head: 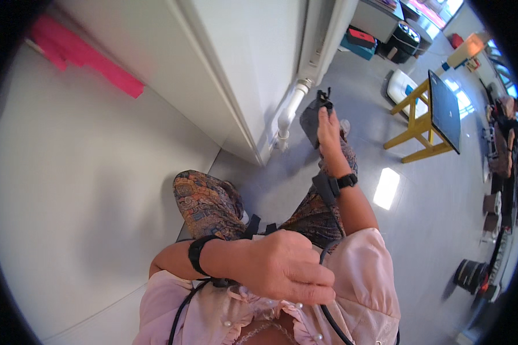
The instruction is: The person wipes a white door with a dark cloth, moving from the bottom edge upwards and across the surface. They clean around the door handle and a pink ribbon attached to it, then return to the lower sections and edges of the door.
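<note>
My left hand (285,271) is in front of my chest, its fingers curled and its palm turned from view, so whatever it might hold is hidden. A black cable (323,256) runs close by its fingers. Farther out, my right hand (329,129) grips a dark grey pouch (309,120) with a black cord at its top. The pouch is near the white pipe (290,110), above the grey floor. Black bands circle both forearms, and a dark device (325,188) is at the right wrist.
A tall white panel (246,51) rises beside the pipe. To the right stands a yellow wooden stool (423,123) with a dark top, near a low white object (399,86). A black bin-like container (401,43) is farther back. Bright pink material (90,56) lies along the left wall.
</note>
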`<state>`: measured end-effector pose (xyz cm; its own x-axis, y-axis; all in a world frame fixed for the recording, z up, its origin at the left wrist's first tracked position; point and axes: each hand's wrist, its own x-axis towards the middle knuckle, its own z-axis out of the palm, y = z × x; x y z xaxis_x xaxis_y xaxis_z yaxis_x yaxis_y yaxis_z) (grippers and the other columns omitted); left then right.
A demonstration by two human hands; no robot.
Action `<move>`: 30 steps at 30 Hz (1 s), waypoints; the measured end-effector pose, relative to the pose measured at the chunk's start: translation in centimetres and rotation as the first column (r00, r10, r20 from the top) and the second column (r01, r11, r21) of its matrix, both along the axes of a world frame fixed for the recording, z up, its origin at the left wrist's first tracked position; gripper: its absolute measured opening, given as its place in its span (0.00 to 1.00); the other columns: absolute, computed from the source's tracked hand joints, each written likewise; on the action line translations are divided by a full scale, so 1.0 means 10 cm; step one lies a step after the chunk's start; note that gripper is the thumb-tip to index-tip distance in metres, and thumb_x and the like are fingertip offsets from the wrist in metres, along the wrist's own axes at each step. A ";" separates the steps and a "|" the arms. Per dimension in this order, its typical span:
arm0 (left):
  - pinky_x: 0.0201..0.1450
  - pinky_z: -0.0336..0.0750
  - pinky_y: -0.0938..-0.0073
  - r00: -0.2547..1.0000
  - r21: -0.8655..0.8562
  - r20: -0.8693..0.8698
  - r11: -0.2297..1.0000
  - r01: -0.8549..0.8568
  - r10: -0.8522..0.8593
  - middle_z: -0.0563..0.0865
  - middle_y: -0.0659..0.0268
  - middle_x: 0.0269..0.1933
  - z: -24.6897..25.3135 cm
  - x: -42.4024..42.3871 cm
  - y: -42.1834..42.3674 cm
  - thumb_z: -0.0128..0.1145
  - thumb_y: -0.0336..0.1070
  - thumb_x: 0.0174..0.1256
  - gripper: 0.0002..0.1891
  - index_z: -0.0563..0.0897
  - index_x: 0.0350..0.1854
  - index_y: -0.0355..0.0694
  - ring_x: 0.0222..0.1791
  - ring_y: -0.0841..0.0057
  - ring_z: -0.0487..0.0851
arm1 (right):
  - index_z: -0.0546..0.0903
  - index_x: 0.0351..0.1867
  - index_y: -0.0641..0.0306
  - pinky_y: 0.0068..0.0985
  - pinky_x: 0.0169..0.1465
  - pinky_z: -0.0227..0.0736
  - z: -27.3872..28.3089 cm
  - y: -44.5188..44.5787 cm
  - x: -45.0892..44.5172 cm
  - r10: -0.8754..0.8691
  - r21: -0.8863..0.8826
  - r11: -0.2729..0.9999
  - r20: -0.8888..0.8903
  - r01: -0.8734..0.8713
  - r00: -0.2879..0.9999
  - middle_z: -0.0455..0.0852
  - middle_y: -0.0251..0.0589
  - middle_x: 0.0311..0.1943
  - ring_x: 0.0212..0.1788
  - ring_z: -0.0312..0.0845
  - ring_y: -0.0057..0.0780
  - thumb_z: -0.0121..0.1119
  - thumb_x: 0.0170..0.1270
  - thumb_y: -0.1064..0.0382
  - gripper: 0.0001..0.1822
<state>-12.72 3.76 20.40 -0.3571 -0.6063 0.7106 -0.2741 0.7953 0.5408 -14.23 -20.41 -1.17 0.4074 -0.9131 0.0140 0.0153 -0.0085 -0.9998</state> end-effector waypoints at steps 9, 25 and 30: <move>0.31 0.72 0.74 0.997 0.268 0.020 0.960 -0.079 0.076 0.80 0.69 0.40 -0.48 0.40 0.25 0.59 0.35 0.51 0.04 0.81 0.30 0.45 0.32 0.71 0.79 | 0.70 0.51 0.68 0.18 0.44 0.63 0.28 0.06 -0.06 0.013 -0.056 0.998 0.046 -0.011 0.999 0.74 0.32 0.36 0.38 0.66 0.19 0.44 0.66 0.59 0.17; 0.30 0.75 0.66 0.891 0.230 0.276 0.925 0.302 -0.360 0.76 0.62 0.47 0.58 -0.02 0.28 0.61 0.38 0.41 0.27 0.71 0.49 0.39 0.34 0.62 0.80 | 0.71 0.51 0.68 0.24 0.50 0.63 0.68 0.10 -0.04 0.107 -0.258 0.958 -0.069 -0.121 0.992 0.78 0.42 0.39 0.43 0.71 0.28 0.44 0.65 0.60 0.18; 0.39 0.69 0.66 0.866 -0.004 0.497 0.998 0.063 -0.052 0.78 0.66 0.41 0.92 -0.21 0.50 0.54 0.39 0.48 0.17 0.76 0.43 0.42 0.41 0.70 0.77 | 0.71 0.50 0.70 0.20 0.46 0.65 0.69 0.07 -0.05 0.162 -0.302 0.934 -0.118 -0.191 0.980 0.76 0.35 0.39 0.41 0.68 0.20 0.43 0.67 0.56 0.19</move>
<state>-14.83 8.71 29.61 -0.6997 -0.5614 0.4419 -0.4554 0.8270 0.3297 -14.68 -19.75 5.70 0.5740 -0.7826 0.2410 -0.0451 -0.3240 -0.9450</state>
